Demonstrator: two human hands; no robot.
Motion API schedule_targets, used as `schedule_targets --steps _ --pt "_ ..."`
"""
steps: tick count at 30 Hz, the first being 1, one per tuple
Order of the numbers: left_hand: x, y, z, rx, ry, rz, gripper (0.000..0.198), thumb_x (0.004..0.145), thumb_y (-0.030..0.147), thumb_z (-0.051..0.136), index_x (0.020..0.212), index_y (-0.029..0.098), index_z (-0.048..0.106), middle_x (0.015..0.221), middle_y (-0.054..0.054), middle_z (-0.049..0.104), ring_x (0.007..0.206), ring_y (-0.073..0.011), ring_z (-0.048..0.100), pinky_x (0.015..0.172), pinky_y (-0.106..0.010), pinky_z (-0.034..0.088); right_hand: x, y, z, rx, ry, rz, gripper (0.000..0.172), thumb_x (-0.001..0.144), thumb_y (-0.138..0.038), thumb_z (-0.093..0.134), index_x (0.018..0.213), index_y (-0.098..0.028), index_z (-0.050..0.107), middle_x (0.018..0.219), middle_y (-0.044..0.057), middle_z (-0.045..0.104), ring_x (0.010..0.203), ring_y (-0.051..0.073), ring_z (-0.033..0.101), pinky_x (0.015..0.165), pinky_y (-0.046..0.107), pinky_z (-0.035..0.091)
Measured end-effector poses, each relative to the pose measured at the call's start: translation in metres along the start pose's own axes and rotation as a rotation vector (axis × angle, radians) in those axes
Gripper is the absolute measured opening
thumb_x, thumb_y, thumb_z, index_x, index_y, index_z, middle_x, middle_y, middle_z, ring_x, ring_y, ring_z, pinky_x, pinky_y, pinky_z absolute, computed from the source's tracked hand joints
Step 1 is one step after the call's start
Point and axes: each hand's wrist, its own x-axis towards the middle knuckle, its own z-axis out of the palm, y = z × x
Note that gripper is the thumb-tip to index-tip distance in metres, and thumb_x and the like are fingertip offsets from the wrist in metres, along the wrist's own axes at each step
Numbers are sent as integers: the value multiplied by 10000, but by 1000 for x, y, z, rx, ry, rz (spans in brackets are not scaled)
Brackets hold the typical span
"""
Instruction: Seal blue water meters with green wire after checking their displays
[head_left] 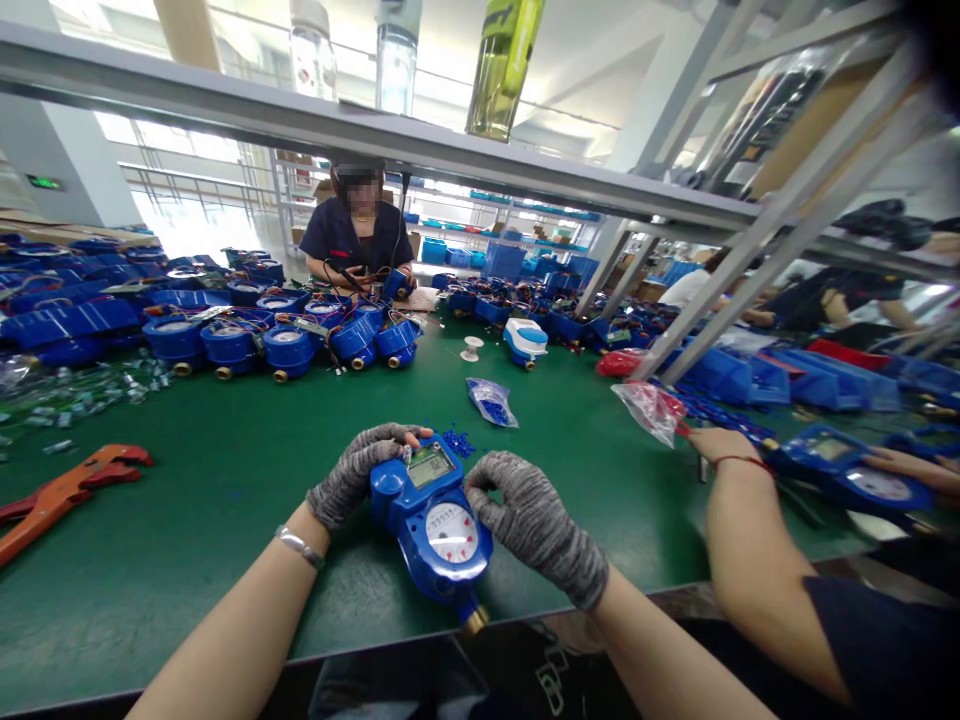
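Note:
A blue water meter (435,525) with a small display and a round white dial lies near the front edge of the green table (225,500). My left hand (358,473), in a grey knit glove, curls over the meter's upper left corner, with fingertips at the display. My right hand (529,520), also gloved, is closed against the meter's right side. A pile of tiny blue parts (457,441) lies just beyond the meter.
An orange pipe wrench (60,495) lies at the left. Rows of blue meters (285,345) fill the far left. A bag of blue parts (491,400) sits mid-table. A co-worker's arm (739,520) and another meter (855,475) are at my right; a person sits opposite.

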Motion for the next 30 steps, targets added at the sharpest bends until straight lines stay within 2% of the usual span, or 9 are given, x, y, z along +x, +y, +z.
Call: schedule_targets --steps 4,8,12,16,22,25,28,29,30 --pt "1 -1 -2 -18 2 18 170 762 274 677 844 148 756 1171 -147 705 1210 -354 564 1024 -443 421 2 0 -1 -90 -25 -7 122 814 -117 562 744 -183 637 753 30 624 722 168 556 717 284 462" --pt "2 -4 -3 -27 12 19 185 759 294 674 852 153 751 1182 -147 701 1202 -359 570 1024 -462 419 -1 -6 -10 -206 -112 -140 118 860 -150 572 805 -189 668 817 42 639 784 182 549 773 304 440" --pt "1 -7 -3 -30 11 19 176 776 277 647 854 149 741 1187 -146 698 1212 -363 562 1031 -473 415 -7 -10 -17 -324 -175 -251 165 920 -244 545 892 -191 699 848 64 643 814 209 533 781 343 414" --pt "1 -8 -1 -23 9 22 173 812 226 581 862 142 724 1216 -147 683 1210 -357 562 1035 -485 412 -14 -13 -13 -433 -201 -304 245 955 -328 506 911 -178 694 870 86 655 806 229 535 771 380 418" --pt "-1 -6 -1 -15 8 15 178 835 201 555 878 148 719 1229 -143 676 1221 -357 554 1031 -481 423 -26 -17 -3 -360 -90 -235 225 950 -282 510 982 -180 708 1004 112 689 904 246 589 923 444 438" --pt "-2 -5 0 1 20 17 174 833 215 560 863 147 717 1220 -144 678 1218 -361 553 1021 -471 430 -25 9 -5 -110 -110 -155 266 967 -305 483 1036 -191 714 1042 101 706 960 236 625 917 415 476" --pt "-2 -4 1 20 52 -10 163 827 224 568 857 150 710 1221 -136 678 1217 -360 552 1028 -465 419 -17 65 1 198 -128 154 303 981 -303 435 1064 -206 711 1024 56 735 950 186 674 859 324 528" --pt "-1 -4 1 21 54 -23 157 824 227 575 857 151 708 1226 -134 676 1219 -361 550 1030 -466 415 -14 86 7 163 16 321 290 962 -304 455 1062 -203 708 1019 53 740 946 184 681 860 320 531" --pt "-1 -4 1 19 51 -33 150 820 231 584 854 151 707 1229 -134 674 1223 -363 546 1032 -469 412 -10 106 14 117 86 403 295 948 -281 459 1109 -179 683 1078 79 725 993 197 671 893 341 519"
